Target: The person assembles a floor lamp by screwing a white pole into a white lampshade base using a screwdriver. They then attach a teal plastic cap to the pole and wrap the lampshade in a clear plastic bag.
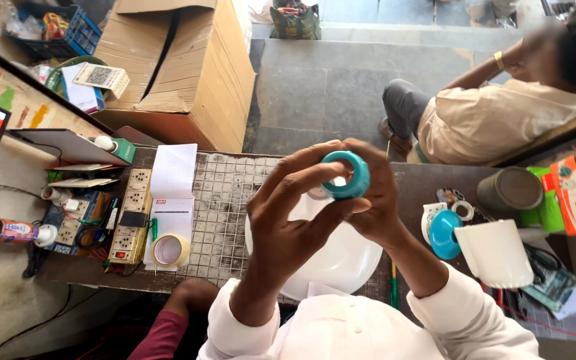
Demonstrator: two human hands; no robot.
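While both hands' fingers (301, 177) grasp teal ring (347, 175); hole faces camera | white dome (341, 257) beneath

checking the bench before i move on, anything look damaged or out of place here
Nothing looks damaged or spilled. Both hands, left hand and right hand, hold a blue ring-shaped part above a white dome. The bench is cluttered.
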